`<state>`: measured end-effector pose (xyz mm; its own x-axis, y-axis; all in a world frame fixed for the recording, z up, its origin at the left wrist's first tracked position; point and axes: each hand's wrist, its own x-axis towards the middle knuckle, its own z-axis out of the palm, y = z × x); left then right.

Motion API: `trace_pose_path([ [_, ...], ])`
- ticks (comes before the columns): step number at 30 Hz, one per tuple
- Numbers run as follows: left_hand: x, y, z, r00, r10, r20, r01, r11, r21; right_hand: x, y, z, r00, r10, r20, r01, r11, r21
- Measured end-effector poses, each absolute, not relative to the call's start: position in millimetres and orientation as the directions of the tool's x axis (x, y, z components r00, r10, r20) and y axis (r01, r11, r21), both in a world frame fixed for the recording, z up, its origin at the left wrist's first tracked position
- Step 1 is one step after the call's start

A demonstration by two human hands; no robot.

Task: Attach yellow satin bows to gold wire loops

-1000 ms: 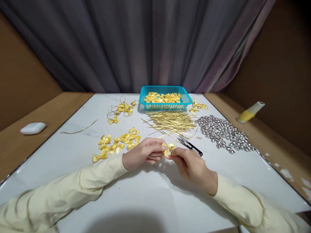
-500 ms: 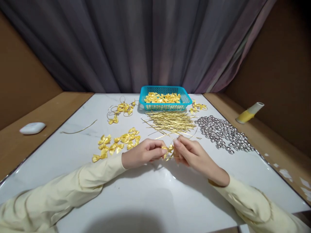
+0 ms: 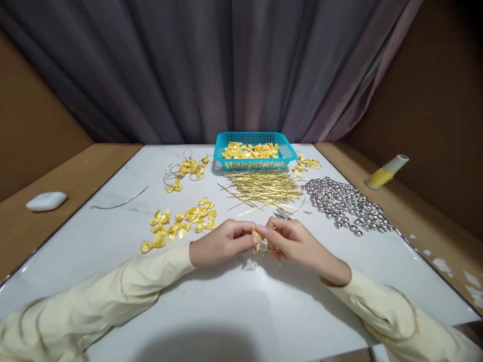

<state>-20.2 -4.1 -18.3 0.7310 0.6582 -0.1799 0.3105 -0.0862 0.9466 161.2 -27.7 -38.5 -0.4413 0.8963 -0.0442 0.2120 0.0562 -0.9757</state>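
In the middle of the table, my left hand [image 3: 228, 242] pinches a small yellow ribbon bow [image 3: 257, 246] between thumb and fingers. My right hand [image 3: 292, 241] is closed at the bow's other side, its thumb and fingertips meeting the left ones there. A thin gold strand [image 3: 269, 250] sticks out below the right fingers. Most of the bow is covered by the fingertips. Beyond the right hand lies a small pair of dark-tipped scissors [image 3: 283, 214], partly hidden. Several loose yellow bows [image 3: 160, 217] lie left of my hands.
Gold twist ties [image 3: 264, 188] lie heaped in front of a blue basket [image 3: 218, 151] of yellow bows. Silver beads [image 3: 345, 203] spread at the right. Bows with cords [image 3: 192, 168] lie back left. A white case [image 3: 47, 201] and a yellow-white tube [image 3: 387, 172] sit on the side ledges.
My right thumb and fingertips have moved left onto the bow, against the left fingers. The scissors beyond the right hand now show.
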Motion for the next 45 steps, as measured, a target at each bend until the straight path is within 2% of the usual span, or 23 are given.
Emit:
trace_pose_path([
  [6, -18.5, -4.6, -23.1, 0.727, 0.657, -0.197, 0.254, 0.008, 0.967, 160.2, -27.0, -38.4, -0.441, 0.895, -0.062, 0.145, 0.003, -0.989],
  [15, -16.5, -3.5, -33.7, 0.719, 0.647, -0.255, 0.198, 0.162, 0.967, 160.1, -24.2, -43.5, -0.417, 0.904, -0.093, 0.135, -0.040, -0.990],
  [22, -15.5, -4.1, -40.2, 0.732, 0.631, -0.257, 0.144, 0.226, 0.963, 161.6, -23.0, -42.1, -0.510, 0.828, -0.231, 0.116, -0.200, -0.973],
  [26, -15.2, -4.1, -38.0, 0.735, 0.616, -0.284, 0.115, 0.300, 0.947, 160.4, -23.4, -43.0, -0.528, 0.809, -0.258, 0.061, -0.267, -0.962],
  [33, -14.9, -2.6, -39.0, 0.721, 0.598, -0.350, 0.073, 0.438, 0.896, 158.7, -22.1, -44.4, -0.439, 0.875, -0.202, -0.065, -0.255, -0.965],
  [45, -14.8, -2.3, -40.0, 0.717, 0.613, -0.332, 0.041, 0.439, 0.898, 160.1, -20.3, -45.6, -0.406, 0.891, -0.202, -0.094, -0.260, -0.961],
])
